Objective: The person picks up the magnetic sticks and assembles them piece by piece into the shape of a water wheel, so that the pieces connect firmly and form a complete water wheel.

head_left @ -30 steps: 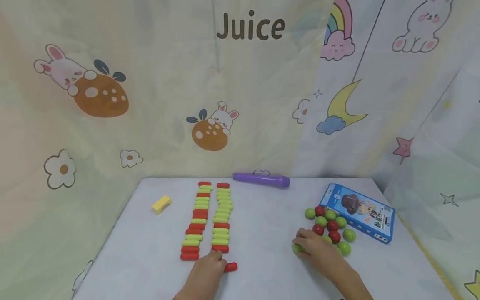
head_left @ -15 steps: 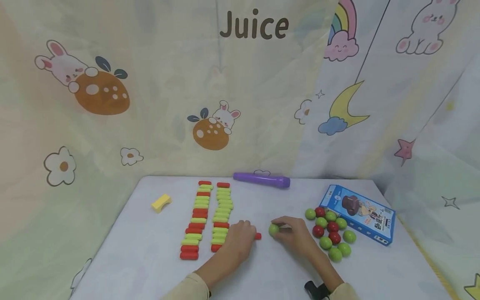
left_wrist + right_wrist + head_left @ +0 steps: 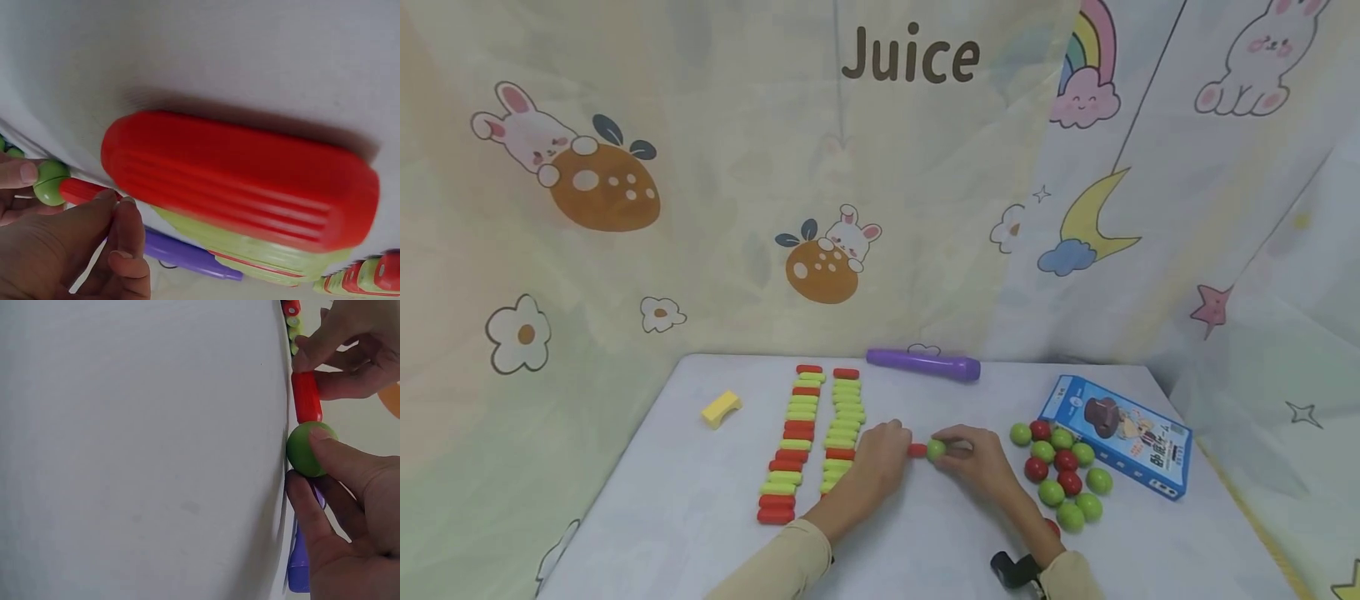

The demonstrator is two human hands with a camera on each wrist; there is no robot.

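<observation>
My left hand [image 3: 882, 458] pinches a short red ribbed rod [image 3: 307, 397] between thumb and fingers, held over the table. In the head view the rod's free end points right. My right hand [image 3: 983, 460] pinches a green ball [image 3: 936, 450] between thumb and fingertips. The ball meets the rod's end in both wrist views; whether they are joined I cannot tell. Left of my left hand lie two columns of red and yellow-green rods [image 3: 800, 425], the nearer one partly hidden by that hand and arm. A large red rod [image 3: 240, 178] is close to the left wrist camera.
Several green and red balls [image 3: 1070, 483] cluster at the right, against a blue box [image 3: 1120, 433]. One red ball [image 3: 1053, 527] is partly behind my right forearm. A purple microphone-like stick [image 3: 923, 364] lies at the back. A yellow arched block [image 3: 722, 409] sits at far left.
My left hand has brought the red rod up and right from beside the columns. My right hand has taken the green ball from the cluster and moved it left, against the rod.
</observation>
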